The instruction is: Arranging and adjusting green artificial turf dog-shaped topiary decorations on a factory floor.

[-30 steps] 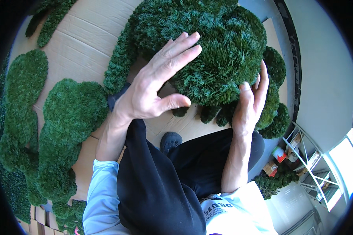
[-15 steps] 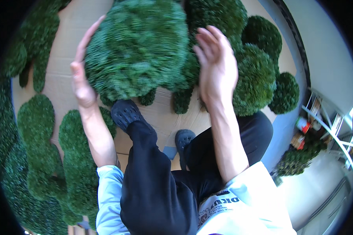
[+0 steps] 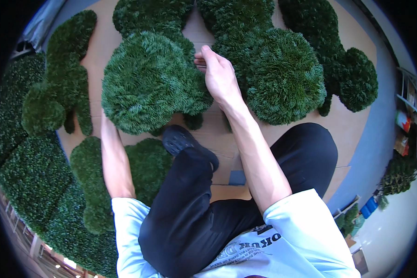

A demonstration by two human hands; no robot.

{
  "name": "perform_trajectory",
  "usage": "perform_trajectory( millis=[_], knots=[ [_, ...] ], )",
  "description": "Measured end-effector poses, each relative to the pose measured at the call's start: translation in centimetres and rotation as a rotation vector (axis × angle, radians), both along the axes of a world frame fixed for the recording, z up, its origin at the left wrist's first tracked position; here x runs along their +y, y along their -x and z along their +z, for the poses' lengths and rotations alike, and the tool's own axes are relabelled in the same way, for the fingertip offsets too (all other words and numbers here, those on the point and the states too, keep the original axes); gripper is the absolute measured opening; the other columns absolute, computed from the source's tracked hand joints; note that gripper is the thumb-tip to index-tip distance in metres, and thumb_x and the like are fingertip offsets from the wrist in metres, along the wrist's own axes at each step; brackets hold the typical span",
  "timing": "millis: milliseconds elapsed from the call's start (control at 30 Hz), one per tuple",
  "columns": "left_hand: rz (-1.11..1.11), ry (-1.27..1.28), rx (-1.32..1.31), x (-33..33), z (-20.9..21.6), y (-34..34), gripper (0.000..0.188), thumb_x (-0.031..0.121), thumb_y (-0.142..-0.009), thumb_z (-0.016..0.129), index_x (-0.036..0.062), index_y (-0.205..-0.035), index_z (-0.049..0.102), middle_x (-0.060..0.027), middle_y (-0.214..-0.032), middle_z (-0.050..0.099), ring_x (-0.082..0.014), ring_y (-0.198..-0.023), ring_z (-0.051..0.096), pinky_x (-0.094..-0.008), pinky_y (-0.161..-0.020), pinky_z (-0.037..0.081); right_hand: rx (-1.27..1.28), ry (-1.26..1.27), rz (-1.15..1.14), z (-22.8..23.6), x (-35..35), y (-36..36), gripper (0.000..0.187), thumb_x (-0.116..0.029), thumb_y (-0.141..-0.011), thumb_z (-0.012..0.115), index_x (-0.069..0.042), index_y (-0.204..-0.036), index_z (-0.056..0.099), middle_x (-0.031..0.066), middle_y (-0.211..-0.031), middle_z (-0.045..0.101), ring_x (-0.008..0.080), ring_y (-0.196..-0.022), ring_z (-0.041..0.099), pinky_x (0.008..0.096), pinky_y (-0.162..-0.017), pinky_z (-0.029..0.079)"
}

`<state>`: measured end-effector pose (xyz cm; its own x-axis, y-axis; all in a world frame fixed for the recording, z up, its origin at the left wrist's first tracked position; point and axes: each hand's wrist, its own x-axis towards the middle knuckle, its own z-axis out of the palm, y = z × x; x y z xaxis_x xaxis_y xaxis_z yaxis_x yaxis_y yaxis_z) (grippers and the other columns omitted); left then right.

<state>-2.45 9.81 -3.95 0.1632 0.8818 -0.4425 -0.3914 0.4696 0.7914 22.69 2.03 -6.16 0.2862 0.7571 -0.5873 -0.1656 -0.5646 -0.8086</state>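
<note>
A dark green figure of artificial foliage [image 3: 143, 83], with a big round head and stubby limbs, lies in front of me on cardboard. My left forearm reaches up to the lower left side of its head, and the left hand is hidden behind the foliage. My right hand [image 3: 221, 78] is at the figure's right side, its fingers half curled toward the foliage and not closed round anything visible. Whether they touch it, I cannot tell. A second round-headed foliage figure [image 3: 287, 76] lies just right of that hand.
Smaller foliage figures lie at the left [image 3: 67, 74] and far right [image 3: 356, 78]. Another foliage piece [image 3: 148, 160] lies below my left forearm. Leafy green panels [image 3: 30, 180] line the left side. Cardboard [image 3: 340, 134] covers the floor under my dark shoe [image 3: 183, 139].
The view has shifted, bringing more figures into sight on the far side. My left hand has gone behind the round head. My right hand has turned and its fingers have curled more.
</note>
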Motion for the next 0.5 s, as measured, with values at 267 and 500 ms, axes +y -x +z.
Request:
perform_trajectory(
  millis=[267, 500],
  knots=[
    [0.152, 0.255, 0.03, -0.8, -1.5, 0.0, 0.078, 0.063, -0.105, 0.034, 0.0041, -0.156, 0.041, -0.0177, -0.162, 0.038, -0.0341, -0.147, 0.04, -0.0492, -0.123, 0.032, 0.138, 0.01, 0.104, 0.1, -1.5, 0.4, 0.07, -0.055, -0.106, 0.039, 0.004, -0.127, 0.068, 0.0257, -0.149, 0.053, 0.0321, -0.144, 0.042, 0.0417, -0.123, 0.019],
    [0.278, -0.237, 0.198, -3.3, 2.7, 5.2, 0.077, 0.06, -0.105, 0.036, 0.003, -0.156, 0.04, -0.0179, -0.16, 0.042, -0.035, -0.146, 0.041, -0.0523, -0.118, 0.038, 0.119, -0.186, 0.169, 5.3, -1.2, 4.7, 0.061, -0.044, -0.105, 0.045, 0.01, -0.128, 0.061, 0.0286, -0.126, 0.067, 0.0368, -0.124, 0.062, 0.0415, -0.109, 0.043]
  ],
)
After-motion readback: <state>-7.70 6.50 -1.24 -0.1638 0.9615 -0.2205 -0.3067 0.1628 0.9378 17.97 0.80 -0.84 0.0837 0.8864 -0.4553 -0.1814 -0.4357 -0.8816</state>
